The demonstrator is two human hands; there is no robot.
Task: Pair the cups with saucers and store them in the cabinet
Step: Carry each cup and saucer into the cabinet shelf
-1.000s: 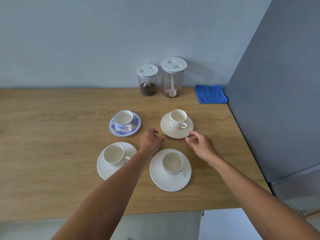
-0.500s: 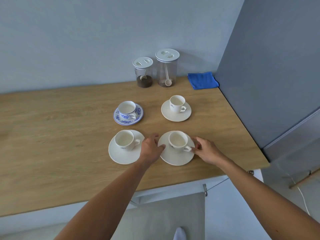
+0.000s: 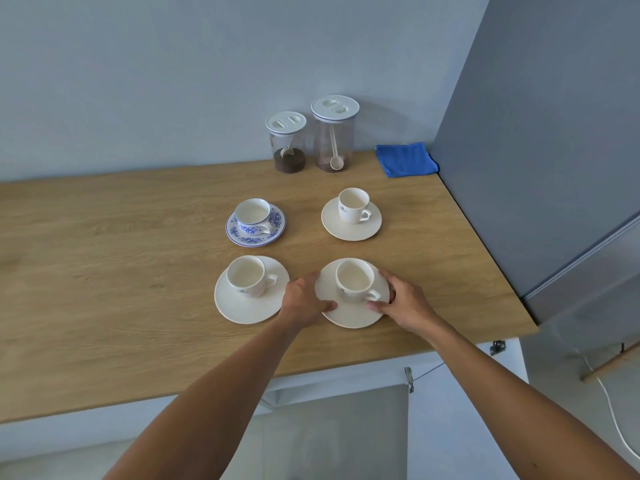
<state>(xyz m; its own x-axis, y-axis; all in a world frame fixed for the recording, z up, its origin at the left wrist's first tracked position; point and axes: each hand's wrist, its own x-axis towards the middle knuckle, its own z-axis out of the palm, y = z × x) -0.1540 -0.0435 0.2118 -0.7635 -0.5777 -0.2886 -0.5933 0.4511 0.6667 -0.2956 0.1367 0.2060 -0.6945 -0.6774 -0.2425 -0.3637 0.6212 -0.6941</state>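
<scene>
Several cups stand on saucers on the wooden counter (image 3: 104, 271). The near right white saucer (image 3: 349, 315) carries a white cup (image 3: 355, 280). My left hand (image 3: 304, 301) grips that saucer's left rim, my right hand (image 3: 403, 303) grips its right rim beside the cup's handle. To the left lies another white saucer (image 3: 242, 310) with a white cup (image 3: 247, 279). Behind it a blue-flowered cup (image 3: 252, 216) rests on a matching saucer (image 3: 273, 233). At the back right a small white cup (image 3: 353, 206) sits on a white saucer (image 3: 346, 230).
Two clear jars with white lids (image 3: 286, 143) (image 3: 334, 135) stand against the wall, a folded blue cloth (image 3: 406, 159) to their right. A tall grey cabinet side (image 3: 540, 150) bounds the counter on the right. An open cabinet door (image 3: 332, 431) shows below the counter edge.
Both hands came back from the far right saucer to the near right one and closed on its rim. The head camera pulled back and tilted.
</scene>
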